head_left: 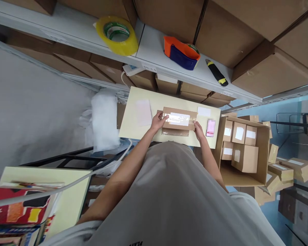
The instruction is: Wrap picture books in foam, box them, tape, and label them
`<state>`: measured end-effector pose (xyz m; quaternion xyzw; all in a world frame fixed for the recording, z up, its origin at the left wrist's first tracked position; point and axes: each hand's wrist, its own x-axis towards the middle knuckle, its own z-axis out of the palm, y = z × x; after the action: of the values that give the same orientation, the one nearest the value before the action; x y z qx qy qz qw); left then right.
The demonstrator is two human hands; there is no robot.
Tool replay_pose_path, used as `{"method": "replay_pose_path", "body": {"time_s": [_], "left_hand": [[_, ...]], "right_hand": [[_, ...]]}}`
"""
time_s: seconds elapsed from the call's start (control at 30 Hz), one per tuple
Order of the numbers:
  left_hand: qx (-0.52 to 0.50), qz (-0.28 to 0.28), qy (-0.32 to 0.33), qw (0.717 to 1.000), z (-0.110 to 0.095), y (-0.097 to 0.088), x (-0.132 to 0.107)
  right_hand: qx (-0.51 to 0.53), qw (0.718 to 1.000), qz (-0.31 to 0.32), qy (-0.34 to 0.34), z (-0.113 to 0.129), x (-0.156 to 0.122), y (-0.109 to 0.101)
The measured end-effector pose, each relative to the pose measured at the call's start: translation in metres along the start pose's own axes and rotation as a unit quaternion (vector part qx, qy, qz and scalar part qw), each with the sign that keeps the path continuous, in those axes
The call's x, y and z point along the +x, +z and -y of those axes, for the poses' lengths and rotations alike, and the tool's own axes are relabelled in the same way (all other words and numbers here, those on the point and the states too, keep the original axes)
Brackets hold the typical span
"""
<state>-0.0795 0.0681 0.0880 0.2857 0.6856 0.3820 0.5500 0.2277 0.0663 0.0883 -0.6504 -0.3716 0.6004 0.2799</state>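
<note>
Between my two hands is a flat brown cardboard box (178,128) with a white label (179,119) and clear tape on its top. My left hand (158,121) grips the left end, thumb on the upper face near the label. At the right end my right hand (199,130) has its fingers closed on the edge. A taped brown strip shows below the box's near edge; I cannot tell whether it is a flap or a second box. The box is over a pale yellow table (133,102).
A phone (210,127), a white paper (203,111) and a pale sheet (143,112) lie on the table. The shelf above holds yellow tape (116,36), a tape dispenser (181,53) and a utility knife (217,72). At right stands a large carton (263,153) of labelled boxes.
</note>
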Motion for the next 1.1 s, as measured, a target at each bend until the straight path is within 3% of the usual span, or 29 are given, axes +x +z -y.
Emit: {"method": "replay_pose_path", "body": {"time_s": [0.2, 0.47, 0.57, 0.8, 0.9, 1.1], "left_hand": [[-0.021, 0.036, -0.016, 0.999, 0.020, -0.017, -0.014], [-0.035, 0.037, -0.007, 0.999, 0.020, -0.014, -0.013], [-0.039, 0.022, -0.005, 0.999, 0.022, -0.023, -0.013], [-0.044, -0.054, -0.029, 0.997, 0.032, -0.062, -0.006], [-0.043, -0.048, -0.021, 0.998, 0.034, -0.058, -0.006], [-0.035, 0.016, 0.020, 0.999, 0.040, -0.027, -0.009]], "right_hand": [[0.095, 0.995, 0.013, 0.011, -0.025, -0.037, 0.009], [0.092, 0.995, 0.019, 0.015, -0.031, -0.035, 0.004], [0.098, 0.995, 0.026, 0.007, -0.031, -0.039, 0.017], [0.077, 0.995, 0.052, -0.021, -0.026, -0.037, 0.062], [0.057, 0.997, 0.051, -0.026, -0.022, -0.036, 0.055], [0.014, 0.999, 0.028, -0.028, -0.016, -0.041, 0.016]]}}
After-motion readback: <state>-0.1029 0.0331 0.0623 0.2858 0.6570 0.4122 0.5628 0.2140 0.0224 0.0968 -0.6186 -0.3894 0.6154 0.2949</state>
